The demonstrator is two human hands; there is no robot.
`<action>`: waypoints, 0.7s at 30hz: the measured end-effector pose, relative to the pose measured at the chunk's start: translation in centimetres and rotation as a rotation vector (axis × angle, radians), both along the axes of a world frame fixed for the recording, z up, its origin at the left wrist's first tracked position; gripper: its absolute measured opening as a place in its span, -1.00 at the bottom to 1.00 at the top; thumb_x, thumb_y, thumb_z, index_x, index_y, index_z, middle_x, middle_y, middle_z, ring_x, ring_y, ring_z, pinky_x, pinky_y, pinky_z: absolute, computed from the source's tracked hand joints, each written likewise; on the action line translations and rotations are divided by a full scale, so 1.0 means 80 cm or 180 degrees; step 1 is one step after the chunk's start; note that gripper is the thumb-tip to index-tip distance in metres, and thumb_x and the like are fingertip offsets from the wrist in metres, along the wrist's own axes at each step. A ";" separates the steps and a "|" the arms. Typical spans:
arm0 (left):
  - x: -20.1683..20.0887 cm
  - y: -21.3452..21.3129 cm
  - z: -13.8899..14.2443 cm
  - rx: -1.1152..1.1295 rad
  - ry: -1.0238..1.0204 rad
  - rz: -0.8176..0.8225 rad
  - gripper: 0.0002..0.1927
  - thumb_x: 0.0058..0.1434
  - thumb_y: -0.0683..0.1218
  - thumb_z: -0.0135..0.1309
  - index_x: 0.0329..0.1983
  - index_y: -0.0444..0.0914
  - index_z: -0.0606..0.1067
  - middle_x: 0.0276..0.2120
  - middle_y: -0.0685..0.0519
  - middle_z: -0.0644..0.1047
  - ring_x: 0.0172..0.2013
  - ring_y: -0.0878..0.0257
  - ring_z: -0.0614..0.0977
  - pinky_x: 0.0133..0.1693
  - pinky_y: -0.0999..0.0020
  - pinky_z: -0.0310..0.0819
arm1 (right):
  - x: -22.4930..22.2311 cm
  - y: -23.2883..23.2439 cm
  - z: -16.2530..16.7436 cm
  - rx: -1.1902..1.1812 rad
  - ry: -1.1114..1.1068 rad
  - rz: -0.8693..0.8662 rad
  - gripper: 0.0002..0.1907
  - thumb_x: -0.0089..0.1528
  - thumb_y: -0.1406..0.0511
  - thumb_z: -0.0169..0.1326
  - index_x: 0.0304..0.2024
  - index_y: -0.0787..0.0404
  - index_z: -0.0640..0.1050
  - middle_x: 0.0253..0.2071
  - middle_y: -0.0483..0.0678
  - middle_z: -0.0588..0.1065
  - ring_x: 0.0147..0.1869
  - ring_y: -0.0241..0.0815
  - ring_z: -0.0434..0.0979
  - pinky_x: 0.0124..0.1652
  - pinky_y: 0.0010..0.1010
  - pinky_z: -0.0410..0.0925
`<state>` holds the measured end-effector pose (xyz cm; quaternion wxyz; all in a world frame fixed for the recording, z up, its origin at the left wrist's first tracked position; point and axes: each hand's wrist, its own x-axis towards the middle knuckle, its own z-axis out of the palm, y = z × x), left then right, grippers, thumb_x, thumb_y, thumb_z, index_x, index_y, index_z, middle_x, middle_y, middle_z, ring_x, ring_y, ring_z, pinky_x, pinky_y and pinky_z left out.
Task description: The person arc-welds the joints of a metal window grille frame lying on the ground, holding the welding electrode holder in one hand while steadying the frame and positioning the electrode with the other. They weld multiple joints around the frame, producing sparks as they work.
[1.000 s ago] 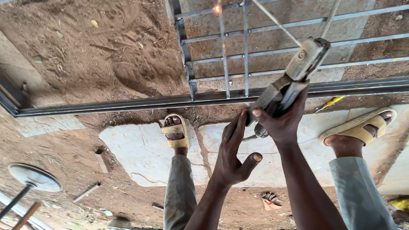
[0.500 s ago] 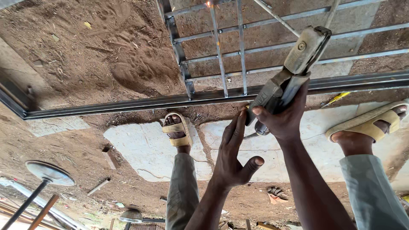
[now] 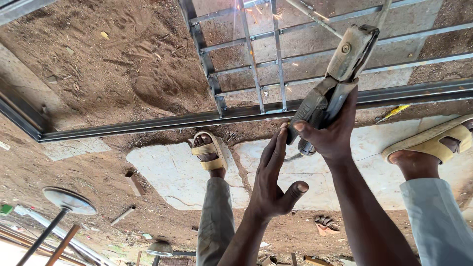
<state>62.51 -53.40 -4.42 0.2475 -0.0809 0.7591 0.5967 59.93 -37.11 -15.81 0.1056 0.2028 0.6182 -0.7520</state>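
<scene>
My right hand (image 3: 329,140) is closed around the handle of a grey welding electrode holder (image 3: 345,61). Its thin electrode rod (image 3: 311,17) reaches out to a steel bar grille (image 3: 249,59), where small sparks (image 3: 256,12) fly near the top edge. My left hand (image 3: 275,180) is flat with fingers straight and thumb out. Its fingertips rest against the lower end of the holder beside my right hand. The grille is joined to a long steel frame rail (image 3: 162,120) lying across the dirt.
My two feet in tan sandals (image 3: 209,153) (image 3: 436,143) stand on a pale concrete slab (image 3: 162,170). Brown dirt ground (image 3: 98,64) surrounds the frame. A round metal disc on a rod (image 3: 69,199), pipes and scrap pieces lie at the lower left.
The holder and my right hand have shifted a little toward the grille. Sparks now show at the grille's top. My left hand stays against the holder.
</scene>
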 end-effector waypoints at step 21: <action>-0.002 0.002 0.001 0.0050 -0.0099 -0.0074 0.14 0.36 0.49 -0.08 0.60 -0.48 0.03 0.58 -0.36 0.17 0.61 -0.18 0.23 0.58 0.00 0.13 | -0.010 0.005 0.001 -0.0332 0.0068 -0.0052 0.10 0.11 0.18 0.54 0.45 0.20 0.08 0.11 -0.16 0.33 0.03 -0.40 0.36 -0.02 -0.58 0.39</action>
